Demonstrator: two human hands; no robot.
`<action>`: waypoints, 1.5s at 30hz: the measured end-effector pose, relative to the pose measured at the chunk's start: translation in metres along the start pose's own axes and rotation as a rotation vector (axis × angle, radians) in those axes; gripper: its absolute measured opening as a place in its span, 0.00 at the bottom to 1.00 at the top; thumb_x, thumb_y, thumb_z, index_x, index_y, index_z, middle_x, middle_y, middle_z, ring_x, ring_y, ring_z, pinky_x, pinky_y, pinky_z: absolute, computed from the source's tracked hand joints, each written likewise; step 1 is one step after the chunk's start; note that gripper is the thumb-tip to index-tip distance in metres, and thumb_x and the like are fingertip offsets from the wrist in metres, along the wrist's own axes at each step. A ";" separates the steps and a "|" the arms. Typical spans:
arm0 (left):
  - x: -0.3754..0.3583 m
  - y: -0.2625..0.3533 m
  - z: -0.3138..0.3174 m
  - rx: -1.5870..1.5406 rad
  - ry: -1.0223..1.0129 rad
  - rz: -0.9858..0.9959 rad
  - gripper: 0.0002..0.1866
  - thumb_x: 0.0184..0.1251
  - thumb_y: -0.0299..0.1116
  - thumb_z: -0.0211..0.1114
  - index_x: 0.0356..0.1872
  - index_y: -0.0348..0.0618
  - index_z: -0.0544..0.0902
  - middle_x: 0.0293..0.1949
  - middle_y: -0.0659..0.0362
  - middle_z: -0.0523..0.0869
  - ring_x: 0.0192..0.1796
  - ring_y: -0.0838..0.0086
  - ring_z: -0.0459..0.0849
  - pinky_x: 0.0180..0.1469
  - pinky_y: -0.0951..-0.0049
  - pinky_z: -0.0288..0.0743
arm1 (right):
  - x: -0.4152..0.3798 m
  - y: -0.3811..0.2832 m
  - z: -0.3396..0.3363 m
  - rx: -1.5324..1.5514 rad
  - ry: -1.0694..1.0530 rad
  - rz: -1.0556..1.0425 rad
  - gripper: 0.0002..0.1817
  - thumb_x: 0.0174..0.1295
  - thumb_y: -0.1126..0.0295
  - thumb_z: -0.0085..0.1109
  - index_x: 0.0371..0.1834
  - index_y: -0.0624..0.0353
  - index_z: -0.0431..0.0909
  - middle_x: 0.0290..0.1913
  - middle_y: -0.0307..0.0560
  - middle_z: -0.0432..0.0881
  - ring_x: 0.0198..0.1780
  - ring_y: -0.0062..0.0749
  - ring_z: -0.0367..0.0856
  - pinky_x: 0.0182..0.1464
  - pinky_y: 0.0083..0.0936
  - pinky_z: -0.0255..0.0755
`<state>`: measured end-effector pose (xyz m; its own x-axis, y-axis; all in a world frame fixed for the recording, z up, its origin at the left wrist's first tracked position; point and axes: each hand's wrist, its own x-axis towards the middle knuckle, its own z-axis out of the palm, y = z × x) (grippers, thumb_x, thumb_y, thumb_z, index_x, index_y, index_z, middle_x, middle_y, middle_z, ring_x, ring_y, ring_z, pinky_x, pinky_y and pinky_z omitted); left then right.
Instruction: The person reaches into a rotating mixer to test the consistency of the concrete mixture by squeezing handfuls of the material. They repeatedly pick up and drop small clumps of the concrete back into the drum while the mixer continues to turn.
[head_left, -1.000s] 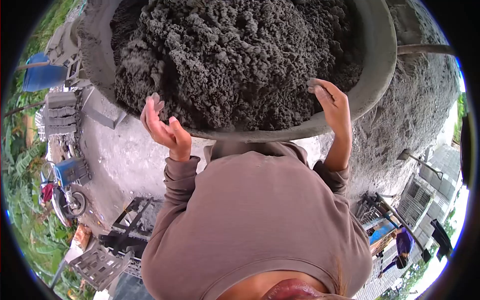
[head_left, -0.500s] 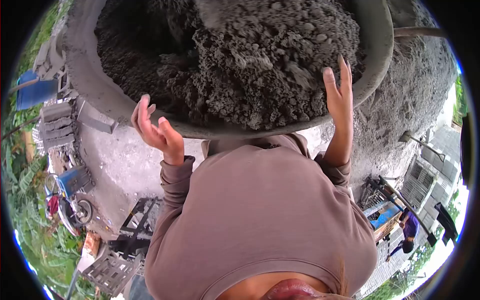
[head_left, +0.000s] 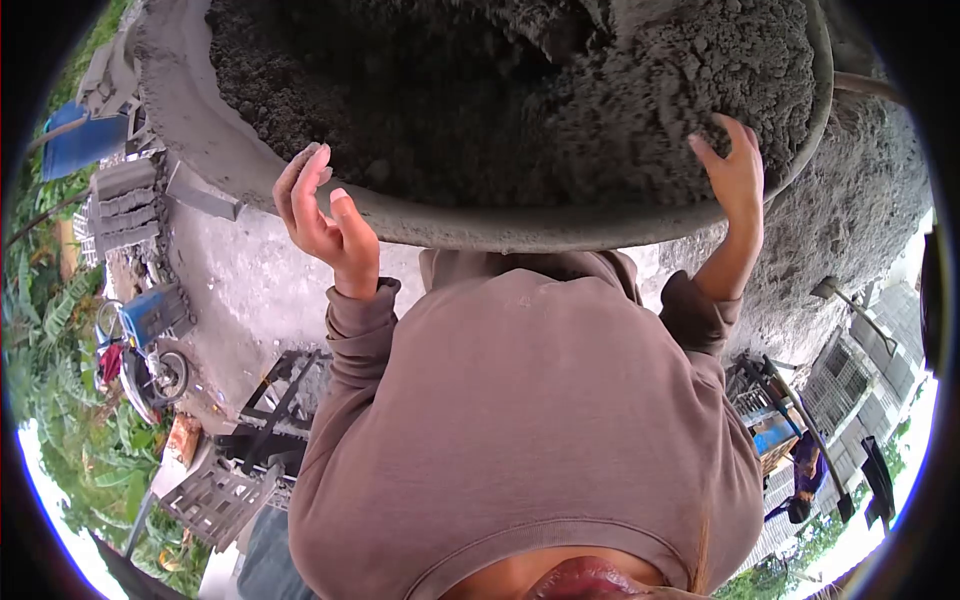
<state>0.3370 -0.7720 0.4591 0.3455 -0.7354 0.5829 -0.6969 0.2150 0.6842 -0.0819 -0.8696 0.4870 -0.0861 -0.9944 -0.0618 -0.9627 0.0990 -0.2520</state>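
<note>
A large round mixing pan (head_left: 520,228) with a grey, crusted rim spans the top of the view. Inside it lies a dark grey, crumbly mortar mix (head_left: 730,70), heaped towards the right, with a shadowed hollow in the middle and left. My left hand (head_left: 325,220) is raised at the near left rim, its fingers apart and bent upward, holding nothing. Over the mix near the right rim is my right hand (head_left: 738,170), thumb and fingers spread and slightly curled, the fingertips overlapping the mix in this view.
Beyond the rim on the right rises a pile of grey sand (head_left: 845,200), with a long-handled tool (head_left: 825,290) beside it. Stacked grey blocks (head_left: 125,205), a blue container (head_left: 85,145) and a motorcycle (head_left: 150,375) stand left. A person (head_left: 805,475) is far off at lower right.
The mix in the pan has shifted rightward, and the dark hollow looks wider. My right hand has moved right and its fingers have curled a little; my left hand is slightly higher and farther right.
</note>
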 end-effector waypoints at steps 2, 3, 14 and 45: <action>0.001 0.000 0.000 -0.003 -0.006 0.004 0.19 0.65 0.30 0.47 0.51 0.36 0.81 0.55 0.53 0.78 0.54 0.68 0.78 0.49 0.68 0.77 | 0.005 0.008 0.017 0.083 -0.147 -0.059 0.23 0.59 0.65 0.65 0.58 0.58 0.76 0.56 0.58 0.79 0.57 0.52 0.78 0.57 0.38 0.72; 0.001 0.000 0.001 -0.022 -0.003 0.001 0.18 0.64 0.28 0.48 0.49 0.36 0.82 0.53 0.52 0.79 0.53 0.67 0.79 0.48 0.69 0.77 | 0.006 0.010 0.022 0.166 -0.287 -0.123 0.20 0.58 0.70 0.65 0.55 0.61 0.78 0.51 0.57 0.83 0.52 0.51 0.82 0.54 0.35 0.73; 0.002 0.010 0.005 0.020 -0.025 -0.111 0.16 0.63 0.24 0.47 0.44 0.35 0.83 0.54 0.55 0.78 0.51 0.71 0.79 0.49 0.70 0.78 | 0.004 -0.010 0.044 0.203 -0.412 -0.143 0.22 0.64 0.60 0.61 0.56 0.63 0.78 0.50 0.63 0.82 0.52 0.55 0.80 0.53 0.39 0.73; 0.013 0.018 0.007 0.059 -0.381 -0.409 0.19 0.63 0.23 0.57 0.57 0.38 0.81 0.33 0.57 0.90 0.36 0.77 0.88 0.43 0.75 0.81 | 0.003 -0.021 0.038 0.170 -0.564 -0.074 0.25 0.66 0.56 0.56 0.59 0.64 0.76 0.53 0.64 0.81 0.57 0.57 0.78 0.58 0.41 0.71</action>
<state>0.3246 -0.7824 0.4763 0.3512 -0.9338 0.0676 -0.5917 -0.1654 0.7891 -0.0520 -0.8729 0.4551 0.1746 -0.8296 -0.5303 -0.9021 0.0811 -0.4239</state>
